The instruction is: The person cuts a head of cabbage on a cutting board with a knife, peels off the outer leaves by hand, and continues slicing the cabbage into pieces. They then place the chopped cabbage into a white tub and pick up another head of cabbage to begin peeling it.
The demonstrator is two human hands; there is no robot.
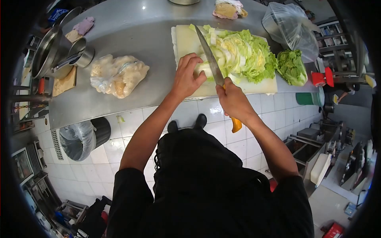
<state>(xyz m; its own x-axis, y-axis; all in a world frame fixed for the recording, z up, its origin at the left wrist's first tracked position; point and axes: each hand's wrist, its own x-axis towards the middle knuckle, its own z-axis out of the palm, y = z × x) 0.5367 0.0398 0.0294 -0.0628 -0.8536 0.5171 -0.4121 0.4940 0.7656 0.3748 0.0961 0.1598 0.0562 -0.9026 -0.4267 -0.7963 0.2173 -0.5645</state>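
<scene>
Sliced pale-green cabbage [244, 53] is heaped over a white cutting board [184, 36] on the steel counter. My right hand [234, 97] is wrapped round the yellow handle of a long knife [211, 57], whose blade points up and to the left across the board. The blade lies along the left side of the cut leaves. My left hand [188, 76] is at the board's left part, fingers bent and thumb apart, against a pale piece of cabbage left of the blade. A whole leafy head [291, 67] sits right of the board.
On the counter [131, 43] are a plastic bag of pale food [119, 75], a metal pot [81, 53], cloths [229, 9] and a clear plastic bag [291, 29]. A lined bin [79, 139] stands below. Another person [93, 218] is at the lower left.
</scene>
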